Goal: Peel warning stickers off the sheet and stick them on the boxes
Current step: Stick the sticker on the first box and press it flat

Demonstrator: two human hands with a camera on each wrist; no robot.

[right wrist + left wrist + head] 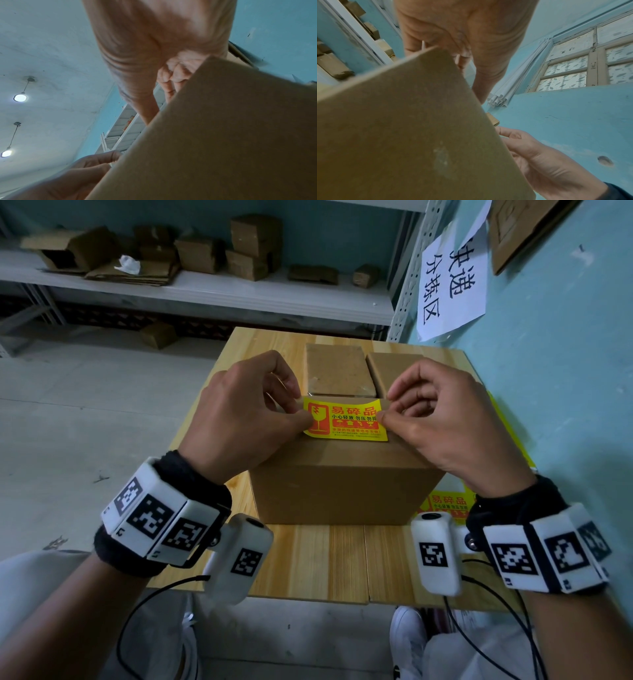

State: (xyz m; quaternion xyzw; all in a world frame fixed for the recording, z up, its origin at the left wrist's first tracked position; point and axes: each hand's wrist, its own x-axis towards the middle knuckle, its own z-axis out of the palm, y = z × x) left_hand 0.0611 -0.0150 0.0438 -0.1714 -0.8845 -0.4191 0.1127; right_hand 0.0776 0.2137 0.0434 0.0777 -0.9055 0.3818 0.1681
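I see two smaller boxes (334, 369) behind my big box (342, 484) at frame centre on the table (308, 563), where my left grip (239, 419) and right grip (435, 419) pinch the yellow sticker's (346, 419) ends, its long axis left-right, text upright.

R wrist view: big brown cardboard box (223, 135) fills the lower right, blurry and very close, w/ the right hand (154, 47) coming down from the top, its fingers (173, 75) curled at the box's upper edge; what they pinch is hidden behind that edge. Left hand (73, 178) sits bottom left, fingertips touching the box's left edge. Behind: pale ceiling w/ two hanging lamps (20, 97) lit on the left, blue wall, white metal shelf rack (120, 135) btwn the hands.
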